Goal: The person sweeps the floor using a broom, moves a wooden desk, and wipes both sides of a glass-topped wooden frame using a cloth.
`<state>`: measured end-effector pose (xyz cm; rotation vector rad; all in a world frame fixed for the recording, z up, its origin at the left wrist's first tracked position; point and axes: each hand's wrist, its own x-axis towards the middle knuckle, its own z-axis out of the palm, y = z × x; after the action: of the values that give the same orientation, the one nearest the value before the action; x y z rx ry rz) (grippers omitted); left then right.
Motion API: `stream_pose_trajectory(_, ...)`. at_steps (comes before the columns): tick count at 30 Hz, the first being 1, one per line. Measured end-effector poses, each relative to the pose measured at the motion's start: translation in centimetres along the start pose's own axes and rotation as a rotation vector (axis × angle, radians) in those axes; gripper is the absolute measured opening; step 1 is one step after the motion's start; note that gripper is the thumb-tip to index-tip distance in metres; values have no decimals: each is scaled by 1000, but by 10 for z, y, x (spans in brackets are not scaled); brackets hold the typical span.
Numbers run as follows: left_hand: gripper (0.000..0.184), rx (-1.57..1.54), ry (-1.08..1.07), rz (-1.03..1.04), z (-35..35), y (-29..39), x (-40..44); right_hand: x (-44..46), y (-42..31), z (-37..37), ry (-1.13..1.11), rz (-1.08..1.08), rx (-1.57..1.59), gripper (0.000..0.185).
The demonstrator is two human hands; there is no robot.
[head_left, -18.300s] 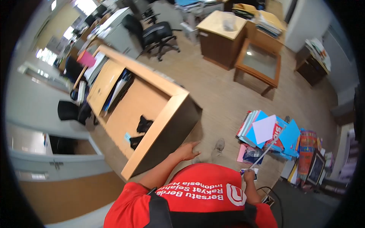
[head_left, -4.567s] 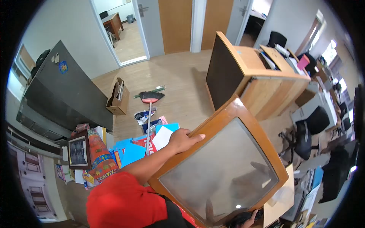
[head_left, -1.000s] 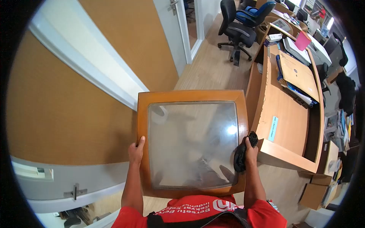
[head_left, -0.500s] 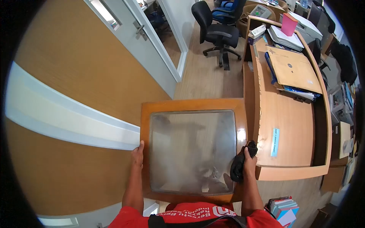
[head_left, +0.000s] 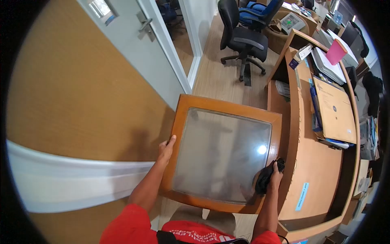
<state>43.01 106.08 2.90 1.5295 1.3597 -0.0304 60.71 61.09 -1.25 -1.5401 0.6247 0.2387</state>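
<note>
In front of my body I carry a wooden-framed glass panel (head_left: 227, 150), roughly square, its glass smudged and hazy. My left hand (head_left: 166, 149) is closed on the left edge of the frame, with the thumb on top. On the opposite side, my right hand (head_left: 276, 175) grips the right edge near its lower corner. A crumpled black cloth (head_left: 265, 179) is pressed between that hand and the frame, hanging over a corner of the glass. Both hands' fingers under the frame are hidden, as is whatever lies beneath the panel.
A wooden shelf unit (head_left: 313, 171) bearing folders and a brown envelope (head_left: 335, 109) stands close on the right. To the left are a wood-patterned wall (head_left: 81, 97) and a grey door (head_left: 142, 53). Ahead, a black office chair (head_left: 243, 40) stands on the wooden floor.
The panel has shifted right in view and turned slightly clockwise, both hands keeping hold. The shelf unit and chair appear farther right, and the chair looks nearer.
</note>
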Motion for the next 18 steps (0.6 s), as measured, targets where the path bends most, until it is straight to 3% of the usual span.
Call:
stream_pose_trajectory(4,64,-21,-42,72,34,23,60,50,24,39,93,102,-34,38)
stream_pose_trajectory(7,68,21,-140,-22,77,23,100,103,47,53,116,123,-10,38)
stream_pose_trajectory(9,74,-2,-46,-178,112,19,125,134,61,60,114,106,-50,39)
stream_pose_trajectory(11,77,-41,-83,-181,125,-3,162,152,73,64,169,119,-100,42)
stream_pose_trajectory(13,81,-103,-111,-179,145,-27,189,175,86,58,97,329,-135,46)
stream_pose_trajectory(15,86,-113,-164,-123,162,-40,209,201,111,57,108,308,-123,51)
stream_pose_trajectory(18,85,-50,-138,-197,184,-45,220,227,140,51,116,253,-105,61)
